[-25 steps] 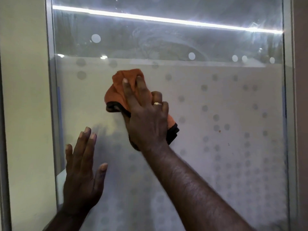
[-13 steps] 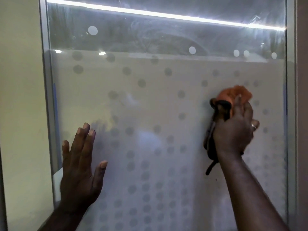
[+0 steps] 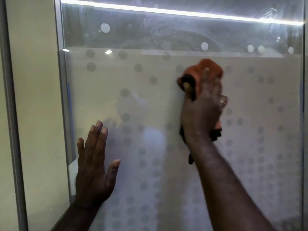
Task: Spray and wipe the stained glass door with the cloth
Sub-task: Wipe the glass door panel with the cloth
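The glass door (image 3: 150, 100) fills the view: frosted with grey dots below, a clear band with smears along the top. An orange cloth with a dark edge (image 3: 210, 69) is pressed flat against the glass right of centre, just under the clear band. My right hand (image 3: 202, 110) covers most of it and grips it; a ring shows on one finger. Lower left, my left hand (image 3: 95, 164) lies flat on the glass with fingers spread, holding nothing. No spray bottle is in view.
A grey metal frame (image 3: 60, 80) runs down the door's left edge, with a pale wall (image 3: 33, 97) beyond it. A second frame strip (image 3: 305, 114) borders the right edge. A bright light strip (image 3: 166, 11) reflects across the top of the glass.
My right hand swept the cloth from left of centre to the far right, then came back a little leftward and up. My left hand stayed flat in the same spot.
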`<state>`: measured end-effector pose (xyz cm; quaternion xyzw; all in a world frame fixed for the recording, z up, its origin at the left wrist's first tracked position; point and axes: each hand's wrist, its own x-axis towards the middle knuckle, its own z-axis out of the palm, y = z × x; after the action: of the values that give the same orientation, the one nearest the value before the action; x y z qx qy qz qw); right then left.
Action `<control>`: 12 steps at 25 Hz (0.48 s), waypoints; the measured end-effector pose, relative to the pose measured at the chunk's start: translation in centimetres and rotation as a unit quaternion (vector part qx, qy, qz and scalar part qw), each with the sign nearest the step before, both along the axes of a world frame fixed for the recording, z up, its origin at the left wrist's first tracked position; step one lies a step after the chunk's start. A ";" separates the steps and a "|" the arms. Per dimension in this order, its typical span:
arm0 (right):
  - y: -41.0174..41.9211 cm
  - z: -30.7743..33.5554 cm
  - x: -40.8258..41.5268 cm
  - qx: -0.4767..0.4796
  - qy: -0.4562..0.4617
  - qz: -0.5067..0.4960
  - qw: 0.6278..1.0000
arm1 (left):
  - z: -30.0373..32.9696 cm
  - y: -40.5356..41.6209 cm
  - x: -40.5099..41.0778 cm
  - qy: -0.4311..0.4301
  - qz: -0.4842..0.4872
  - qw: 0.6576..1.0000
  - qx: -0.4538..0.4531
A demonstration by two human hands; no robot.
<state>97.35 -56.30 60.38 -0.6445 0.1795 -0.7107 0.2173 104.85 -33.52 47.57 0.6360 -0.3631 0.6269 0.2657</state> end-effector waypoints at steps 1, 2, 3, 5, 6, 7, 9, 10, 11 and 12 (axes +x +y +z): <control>2.8 0.2 0.5 -0.063 0.019 -0.005 0.998 | 0.0 0.0 0.0 0.001 -0.007 1.000 -0.003; 5.4 -0.1 1.1 -0.127 0.031 -0.008 0.991 | 0.0 -0.1 0.0 0.002 -0.018 1.000 -0.008; 7.7 -1.0 1.5 -0.189 0.040 -0.007 0.981 | 0.0 -0.1 -0.1 0.004 -0.029 0.999 -0.015; 10.7 -3.4 2.2 -0.301 0.057 0.010 0.952 | 0.0 -0.2 -0.1 0.005 -0.049 0.998 -0.035; 11.3 -4.6 2.3 -0.346 0.066 0.021 0.936 | 0.0 -0.2 -0.2 0.003 -0.057 0.997 -0.045; 11.3 -5.5 2.3 -0.384 0.074 0.031 0.920 | 0.0 -0.2 -0.1 0.001 -0.064 0.996 -0.054; 10.6 -6.3 2.0 -0.432 0.078 0.019 0.898 | -0.1 -0.2 -0.1 -0.001 -0.076 0.995 -0.064; 10.1 -6.2 1.9 -0.441 0.075 0.004 0.894 | -0.1 -0.3 -0.1 0.001 -0.080 0.995 -0.066; 9.4 -5.8 1.6 -0.436 0.069 -0.009 0.897 | -0.2 -0.4 -0.1 0.006 -0.083 0.994 -0.068; 8.4 -5.1 1.3 -0.413 0.059 -0.015 0.909 | -0.4 -0.5 -0.2 0.010 -0.086 0.994 -0.069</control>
<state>98.66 -47.87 55.25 -0.7149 -0.1079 -0.6849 -0.0900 104.69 -34.06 47.21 0.5887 -0.3696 0.6190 0.3657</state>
